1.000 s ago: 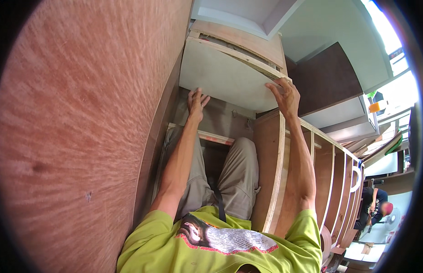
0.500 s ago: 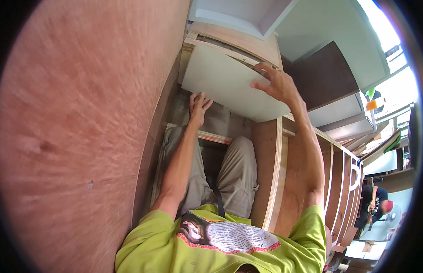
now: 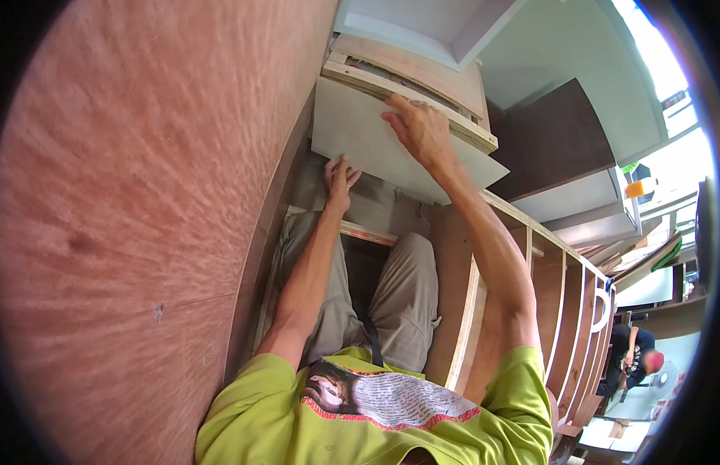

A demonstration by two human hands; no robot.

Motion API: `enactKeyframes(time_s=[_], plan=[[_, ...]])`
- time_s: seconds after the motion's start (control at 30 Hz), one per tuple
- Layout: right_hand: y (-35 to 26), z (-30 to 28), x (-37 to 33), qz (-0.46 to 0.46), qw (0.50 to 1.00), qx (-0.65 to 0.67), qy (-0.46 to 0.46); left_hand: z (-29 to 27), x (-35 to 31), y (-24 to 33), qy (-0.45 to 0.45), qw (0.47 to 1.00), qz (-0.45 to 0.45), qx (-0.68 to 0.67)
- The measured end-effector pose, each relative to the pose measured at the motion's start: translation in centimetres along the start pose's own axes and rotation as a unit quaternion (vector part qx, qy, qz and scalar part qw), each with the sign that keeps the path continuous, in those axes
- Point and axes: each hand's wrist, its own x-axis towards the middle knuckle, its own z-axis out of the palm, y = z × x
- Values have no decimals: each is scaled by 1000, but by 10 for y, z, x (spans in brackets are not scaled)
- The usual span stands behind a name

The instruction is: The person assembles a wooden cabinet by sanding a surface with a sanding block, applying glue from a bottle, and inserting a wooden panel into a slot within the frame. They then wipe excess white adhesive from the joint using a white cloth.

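Observation:
A pale, thin panel lies tilted across the opening ahead of me, beside a plywood frame. At its near edge is my left hand, fingers bent, fingertips and thumb holding that edge. My right hand reaches over the panel's far side, close to the frame rail. Its thumb and forefinger are apart, and the other fingers are partly hidden. Whether the right fingertips touch the panel or the rail is hard to tell.
A large reddish wood panel rises close on my left. To the right runs a row of plywood compartments. Dark brown board and white cabinet parts stand beyond. Another person sits at far right.
My right hand has moved left along the panel toward its far edge. The panel has shifted, its right end now farther from me against the frame. My left hand stays at the near edge.

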Motion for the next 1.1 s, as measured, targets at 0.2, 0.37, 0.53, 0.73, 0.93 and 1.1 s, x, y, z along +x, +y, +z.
enactKeyframes(time_s=[0.2,0.37,0.53,0.73,0.93,1.1], plan=[[-6,6,-3,6,1000,1,23,-3,14,4,20,1000,-3,16],[-5,3,-4,42,999,-19,13,2,11,9,0,1000,1,17],[0,5,-5,48,998,-7,32,7,11,11,15,1000,10,18],[-1,10,-1,55,998,-12,26,1,16,12,24,999,13,17],[0,11,-3,54,998,-21,24,6,14,12,20,999,15,33],[-2,9,6,46,999,-8,21,4,23,14,12,999,26,29]])
